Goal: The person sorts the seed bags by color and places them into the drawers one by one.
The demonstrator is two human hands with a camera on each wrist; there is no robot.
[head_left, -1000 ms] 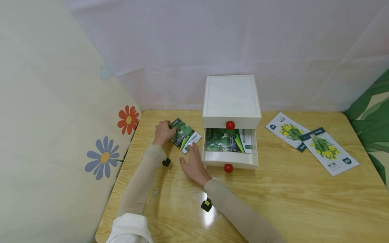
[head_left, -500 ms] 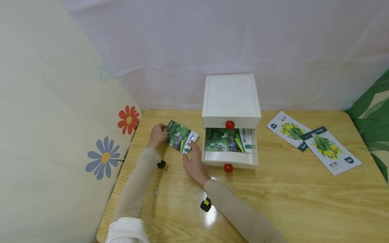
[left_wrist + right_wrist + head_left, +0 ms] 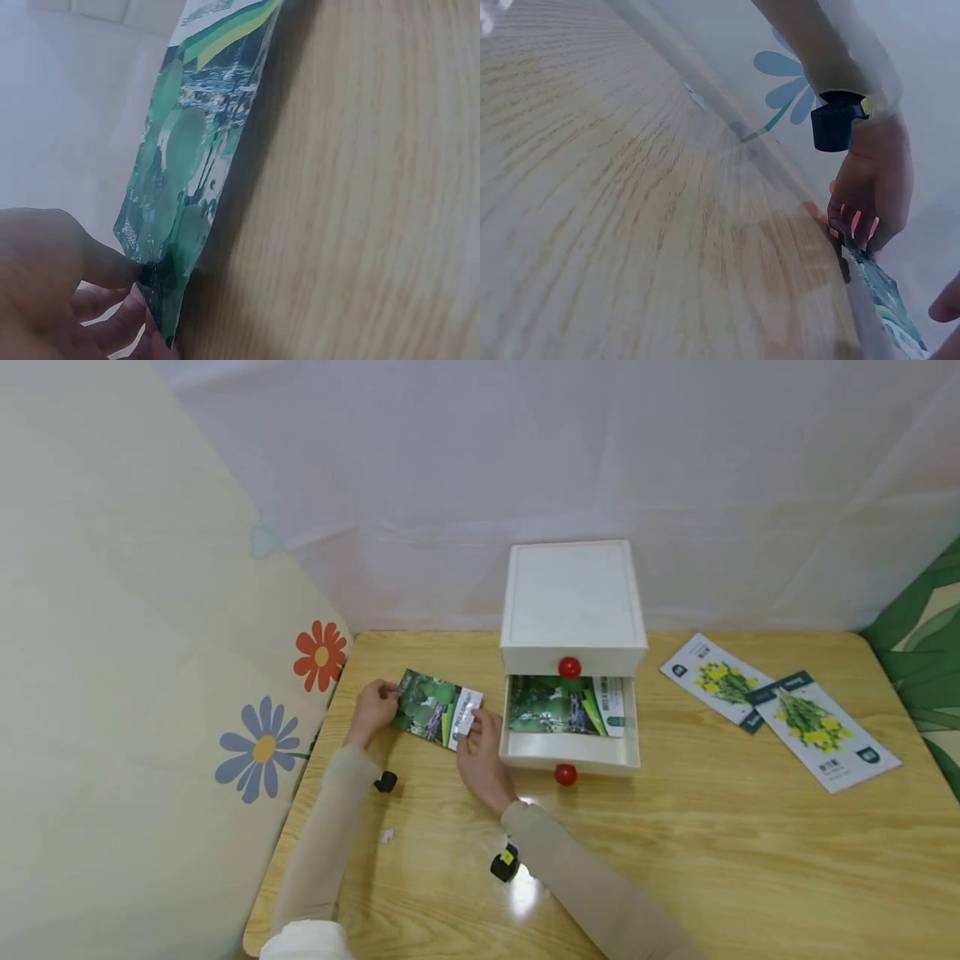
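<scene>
The green seed packet (image 3: 436,719) is held just above the wooden table (image 3: 675,860), left of the white drawer box (image 3: 572,602) w/ open lower drawer. Left hand (image 3: 372,710) pinches its left end, right hand (image 3: 480,752) pinches the right end; both closed on it

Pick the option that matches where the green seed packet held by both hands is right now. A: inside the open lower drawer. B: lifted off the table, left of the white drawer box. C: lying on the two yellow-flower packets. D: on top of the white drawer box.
B: the left hand pinches one end of the green seed packet and the right hand the other, holding it above the table left of the white drawer box.
</scene>
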